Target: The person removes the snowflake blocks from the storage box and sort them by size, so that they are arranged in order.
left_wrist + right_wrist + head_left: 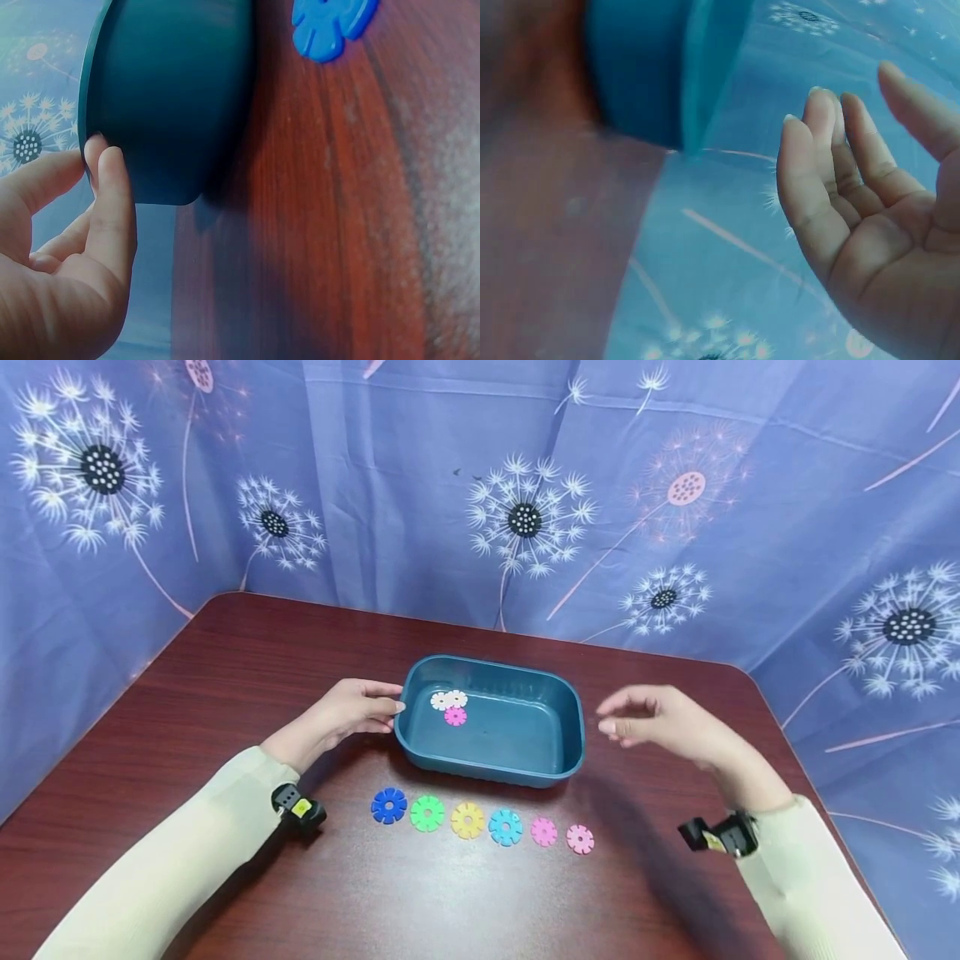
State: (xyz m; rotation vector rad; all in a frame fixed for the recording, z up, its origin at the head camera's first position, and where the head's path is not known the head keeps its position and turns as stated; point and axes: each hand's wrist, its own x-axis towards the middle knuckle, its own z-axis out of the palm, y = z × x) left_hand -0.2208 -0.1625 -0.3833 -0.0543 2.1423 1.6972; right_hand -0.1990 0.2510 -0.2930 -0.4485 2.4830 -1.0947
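Note:
A teal plastic basin [489, 771] stands on the table. My left hand [347, 710] pinches its left rim between thumb and fingers; the left wrist view shows the fingertips [112, 161] right at the edge of the basin [169, 90]. Beyond the basin's right end, my right hand [660, 722] hovers apart from it, fingers loosely bent and holding nothing. In the right wrist view the palm of that hand [885, 225] shows bare. Inside the basin, at the left, lie two white notched discs [456, 698] and a magenta notched disc [455, 717].
In front of the basin a row of notched discs lies on the table: dark blue [389, 806], green [427, 813], yellow [467, 820], light blue [506, 827] and two pink ones [543, 832]. A blue dandelion-print curtain [420, 510] hangs behind the dark red wooden table [225, 693].

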